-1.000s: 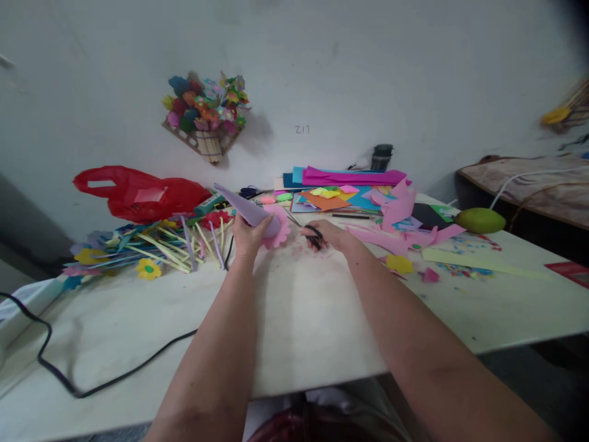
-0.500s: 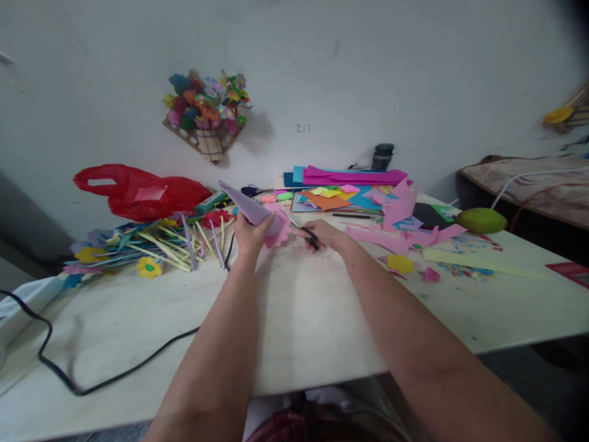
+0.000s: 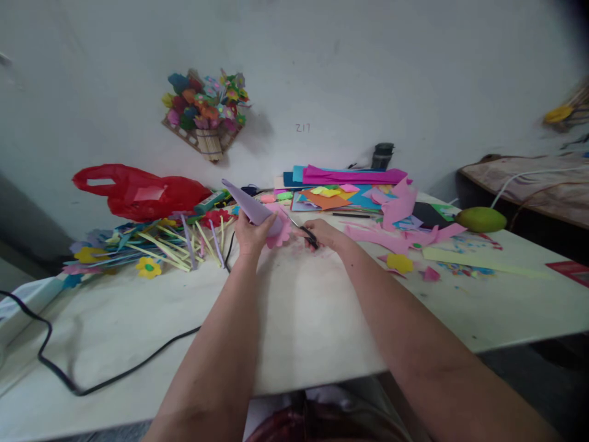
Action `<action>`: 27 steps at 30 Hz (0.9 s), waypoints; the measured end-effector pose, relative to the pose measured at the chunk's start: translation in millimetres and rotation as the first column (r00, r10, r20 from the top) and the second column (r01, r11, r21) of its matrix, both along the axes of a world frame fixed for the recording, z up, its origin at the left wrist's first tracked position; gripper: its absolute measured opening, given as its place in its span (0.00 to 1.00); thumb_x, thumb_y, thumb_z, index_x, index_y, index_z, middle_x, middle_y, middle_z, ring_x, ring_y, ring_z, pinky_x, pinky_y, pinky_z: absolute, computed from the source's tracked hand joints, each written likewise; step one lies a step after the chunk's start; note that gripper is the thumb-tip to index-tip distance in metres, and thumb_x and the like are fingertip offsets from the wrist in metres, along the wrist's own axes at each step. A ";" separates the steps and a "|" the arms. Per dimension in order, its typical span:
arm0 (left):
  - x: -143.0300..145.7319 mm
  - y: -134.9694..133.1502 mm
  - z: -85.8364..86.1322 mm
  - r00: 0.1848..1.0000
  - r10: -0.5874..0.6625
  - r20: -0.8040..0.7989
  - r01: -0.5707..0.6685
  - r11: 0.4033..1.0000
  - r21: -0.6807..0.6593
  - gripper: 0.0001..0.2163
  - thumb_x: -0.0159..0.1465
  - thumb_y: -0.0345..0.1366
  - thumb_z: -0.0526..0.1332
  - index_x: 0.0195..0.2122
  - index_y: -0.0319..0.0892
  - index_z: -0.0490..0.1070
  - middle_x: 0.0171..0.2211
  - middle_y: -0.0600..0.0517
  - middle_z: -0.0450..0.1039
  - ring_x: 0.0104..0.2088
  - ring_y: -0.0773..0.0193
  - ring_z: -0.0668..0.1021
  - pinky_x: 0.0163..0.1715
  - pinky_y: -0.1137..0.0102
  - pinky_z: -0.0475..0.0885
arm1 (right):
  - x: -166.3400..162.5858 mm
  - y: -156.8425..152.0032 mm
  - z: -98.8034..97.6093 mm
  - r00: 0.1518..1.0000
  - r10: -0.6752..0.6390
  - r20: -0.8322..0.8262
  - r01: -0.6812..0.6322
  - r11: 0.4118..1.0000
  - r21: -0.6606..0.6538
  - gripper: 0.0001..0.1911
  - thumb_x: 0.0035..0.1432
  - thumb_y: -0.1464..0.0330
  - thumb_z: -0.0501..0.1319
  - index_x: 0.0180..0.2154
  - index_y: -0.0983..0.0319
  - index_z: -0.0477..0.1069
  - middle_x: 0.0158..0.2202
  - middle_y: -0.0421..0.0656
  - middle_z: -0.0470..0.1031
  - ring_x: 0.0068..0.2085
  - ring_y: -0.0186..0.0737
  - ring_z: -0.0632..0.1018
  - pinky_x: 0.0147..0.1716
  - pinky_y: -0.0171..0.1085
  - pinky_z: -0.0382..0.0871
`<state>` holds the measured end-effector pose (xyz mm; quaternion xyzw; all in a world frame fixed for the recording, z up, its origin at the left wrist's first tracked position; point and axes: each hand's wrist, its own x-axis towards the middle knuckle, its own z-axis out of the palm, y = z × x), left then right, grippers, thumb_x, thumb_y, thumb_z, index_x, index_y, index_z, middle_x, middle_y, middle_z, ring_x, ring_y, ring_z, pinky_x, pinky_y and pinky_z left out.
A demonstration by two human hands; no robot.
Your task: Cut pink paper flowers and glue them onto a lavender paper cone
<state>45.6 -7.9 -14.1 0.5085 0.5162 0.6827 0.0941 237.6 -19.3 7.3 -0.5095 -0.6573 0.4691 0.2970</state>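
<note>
My left hand (image 3: 252, 234) is closed round a lilac paper cone (image 3: 251, 205), whose tip points up and to the left. At the cone's wide end, pink paper with a scalloped edge (image 3: 281, 236) sticks out. My right hand (image 3: 322, 234) grips black-handled scissors (image 3: 311, 239), their blades pointing up and left at the pink edge. Whether the blades touch the paper is too small to tell. Left of my left hand lie pale paper strips (image 3: 165, 252) and a yellow paper flower (image 3: 148, 267).
A red plastic bag (image 3: 133, 190) lies at the back left. Coloured paper sheets (image 3: 359, 177) and a dark cup (image 3: 381, 156) are along the wall. Pink scraps (image 3: 398, 212) and a green fruit (image 3: 481, 219) lie to the right. A black cable (image 3: 59, 377) crosses the table's left side.
The lilac cone has tilted very slightly, its tip shifting a little to the right. Both hands stay almost in the same place, still holding the cone and the scissors.
</note>
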 end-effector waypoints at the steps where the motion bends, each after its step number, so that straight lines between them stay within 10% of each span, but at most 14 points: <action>1: 0.0 0.5 -0.4 1.000 -0.003 0.005 0.003 1.000 0.003 0.25 0.41 0.49 0.72 0.37 0.43 0.68 0.32 0.52 0.75 0.35 0.58 0.78 0.34 0.66 0.73 | -0.1 -0.2 0.2 1.000 0.000 0.002 0.000 1.000 0.003 0.17 0.57 0.60 0.66 0.25 0.64 0.65 0.14 0.37 0.68 0.13 0.28 0.69 0.12 0.26 0.57; 27: -6.5 5.5 -5.4 0.999 -0.028 -0.017 0.028 1.000 0.003 0.26 0.42 0.50 0.71 0.39 0.42 0.70 0.34 0.48 0.77 0.37 0.54 0.79 0.37 0.64 0.74 | -0.6 -2.9 2.5 0.999 -0.036 -0.035 0.036 0.999 0.001 0.14 0.62 0.68 0.61 0.25 0.64 0.65 0.13 0.35 0.66 0.11 0.26 0.64 0.11 0.27 0.52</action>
